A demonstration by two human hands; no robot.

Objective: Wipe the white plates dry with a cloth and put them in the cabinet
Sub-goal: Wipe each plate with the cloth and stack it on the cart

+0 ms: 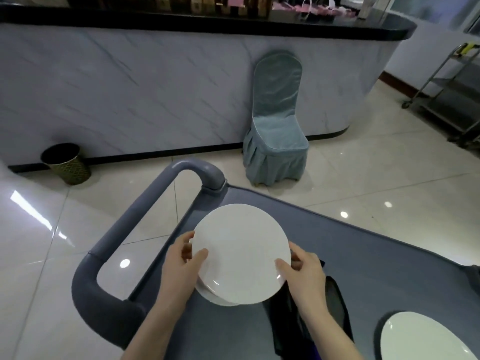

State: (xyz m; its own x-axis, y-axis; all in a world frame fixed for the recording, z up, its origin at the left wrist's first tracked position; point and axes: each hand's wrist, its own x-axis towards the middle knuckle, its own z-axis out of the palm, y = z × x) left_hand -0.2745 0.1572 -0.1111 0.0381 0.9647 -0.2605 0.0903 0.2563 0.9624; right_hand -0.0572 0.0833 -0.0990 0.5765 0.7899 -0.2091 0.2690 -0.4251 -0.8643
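**A:** Status?

**B:** Early. My left hand and right hand both grip the top plate by its rim, over the stack on the grey cart. Can't tell if it's lifted clear. No wiping under way.

**A:** Cloth?

**B:** A dark cloth lies on the cart just beside my right hand. Another plate sits well apart from the stack.

**A:** Blockers?

**B:** No cabinet in view. A covered chair and a bin stand ahead.
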